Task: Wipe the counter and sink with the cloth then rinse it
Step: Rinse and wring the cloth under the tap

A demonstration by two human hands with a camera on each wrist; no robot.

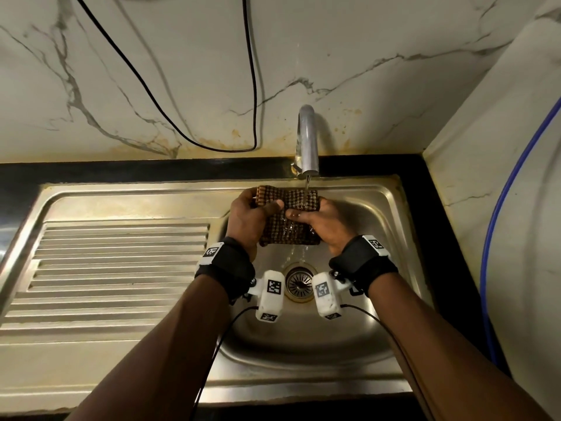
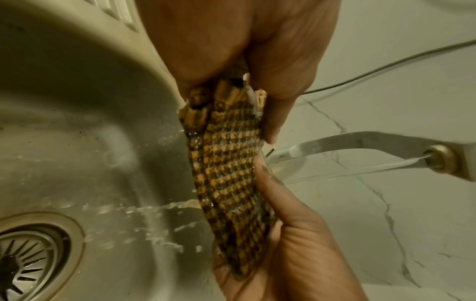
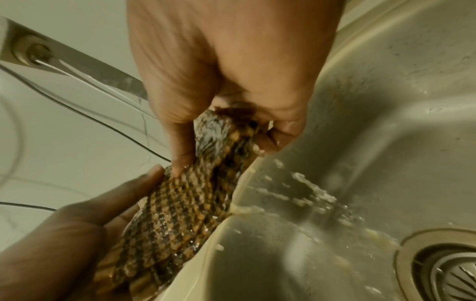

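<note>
A brown and orange checked cloth (image 1: 291, 220) is held flat over the steel sink bowl (image 1: 373, 226), under the running tap (image 1: 308, 144). My left hand (image 1: 252, 214) grips its left edge, thumb on top. My right hand (image 1: 321, 221) grips the right edge the same way. Water falls on the cloth and runs off its lower edge toward the drain (image 1: 299, 282). The left wrist view shows the wet cloth (image 2: 231, 169) pinched by my left hand (image 2: 247, 71), with the tap (image 2: 360, 146) beyond. In the right wrist view my right hand (image 3: 231, 85) holds the cloth (image 3: 180, 203).
A ribbed steel draining board (image 1: 115, 268) lies left of the bowl. Black counter (image 1: 425, 226) borders the sink at back and right. A black cable (image 1: 194, 141) hangs on the marble wall. A blue hose (image 1: 498, 226) runs down the right side.
</note>
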